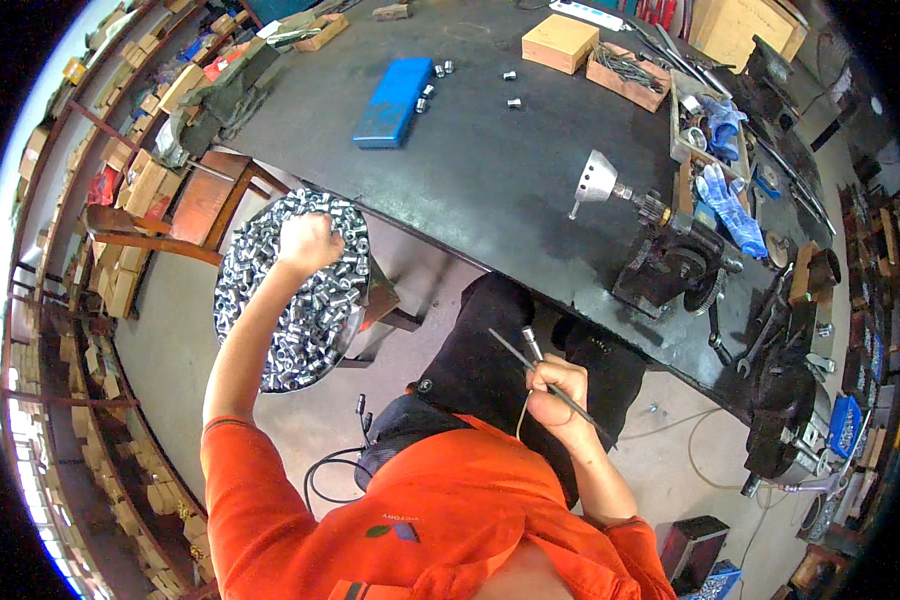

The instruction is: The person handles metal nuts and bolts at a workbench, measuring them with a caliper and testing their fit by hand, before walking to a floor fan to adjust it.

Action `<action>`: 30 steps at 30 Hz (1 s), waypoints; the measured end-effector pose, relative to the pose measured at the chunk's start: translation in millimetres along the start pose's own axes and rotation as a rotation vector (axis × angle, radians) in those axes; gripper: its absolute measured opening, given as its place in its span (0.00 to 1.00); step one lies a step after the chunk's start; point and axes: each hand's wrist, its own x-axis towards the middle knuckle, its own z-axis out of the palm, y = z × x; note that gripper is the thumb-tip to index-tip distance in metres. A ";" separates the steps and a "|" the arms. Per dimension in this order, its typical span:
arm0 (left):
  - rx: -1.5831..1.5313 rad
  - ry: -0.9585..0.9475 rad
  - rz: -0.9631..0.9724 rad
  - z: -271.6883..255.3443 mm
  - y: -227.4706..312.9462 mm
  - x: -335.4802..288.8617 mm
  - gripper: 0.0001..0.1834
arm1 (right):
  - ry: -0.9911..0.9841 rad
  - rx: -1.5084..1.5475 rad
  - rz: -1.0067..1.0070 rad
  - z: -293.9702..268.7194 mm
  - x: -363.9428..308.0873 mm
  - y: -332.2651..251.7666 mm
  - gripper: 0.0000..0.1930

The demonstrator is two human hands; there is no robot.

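My left hand (310, 243) is closed at the heap of small shiny metal sleeves (292, 325), which fills a round tray on the left. Its fingertips are hidden, so whatever they grip cannot be made out. In front of my body, my right hand (558, 392) is wrapped round a thin grey file-like rod (510, 347) that slants across the palm. From the same fist a small metal cylinder (532, 342) sticks up beside the rod.
A dark bench (450, 180) carries a blue box (394, 102) with several loose sleeves near it. To the right stands a geared fixture with a silver chuck head (596, 178). Wooden boxes (560, 43) and blue gloves (727, 205) lie beyond. A wooden chair (210, 205) stands beside the tray.
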 end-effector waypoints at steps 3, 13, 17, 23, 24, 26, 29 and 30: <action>-0.190 0.193 -0.080 -5.9 1.9 -12.2 0.16 | -0.031 -0.001 0.000 -1.5 2.3 -5.4 0.09; -2.165 -0.485 -0.117 -23.3 118.0 -71.5 0.15 | -0.165 0.067 -0.028 1.5 17.0 -20.0 0.10; -2.213 -0.590 -0.094 -16.6 155.2 -75.3 0.12 | -0.164 0.065 -0.025 0.6 15.7 -21.1 0.11; -1.811 -0.473 0.098 -38.7 177.2 -78.9 0.11 | -0.152 0.039 -0.044 1.6 13.7 -17.5 0.12; -1.710 -0.433 0.126 -43.4 177.6 -79.9 0.11 | -0.161 0.044 -0.043 2.0 14.4 -17.1 0.11; -1.504 -0.249 0.303 -44.7 178.8 -79.1 0.11 | -0.182 0.054 -0.041 2.6 15.1 -16.1 0.11; -1.228 -0.159 0.447 -52.5 176.3 -76.0 0.11 | -0.201 0.019 -0.033 2.4 14.7 -14.1 0.11; -1.171 -0.149 0.469 -56.0 176.7 -75.9 0.12 | -0.205 0.018 -0.025 2.8 13.7 -12.9 0.11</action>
